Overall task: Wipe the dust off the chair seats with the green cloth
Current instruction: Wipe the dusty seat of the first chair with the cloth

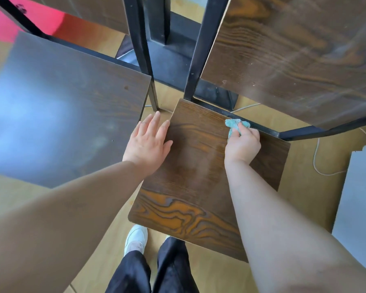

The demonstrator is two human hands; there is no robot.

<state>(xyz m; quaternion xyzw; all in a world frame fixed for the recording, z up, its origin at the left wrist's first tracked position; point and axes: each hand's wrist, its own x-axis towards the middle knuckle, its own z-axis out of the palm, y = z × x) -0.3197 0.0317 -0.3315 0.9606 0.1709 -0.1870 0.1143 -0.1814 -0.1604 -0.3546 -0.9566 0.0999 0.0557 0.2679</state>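
While the neighbouring chair seat on the left lies under a pale glare with nothing on it, the left grip rests flat on the near-left edge of the wood-grain chair seat, fingers straight and together, holding nothing and apparently steadying the chair. Across that seat, at its far edge just beside the black frame bar, sits the green cloth, bunched into a small wad. The right grip is clamped on it, fingers curled over the top and pressing it down onto the wood. The cloth looks soft, light and limp, so it should crumple and conform to the flat seat; holding it as a wad under the fingers, as here, seems the sensible place to take it, since a loose corner would likely drag or fold under. Further right, a white cable trails over the floor towards a grey board.
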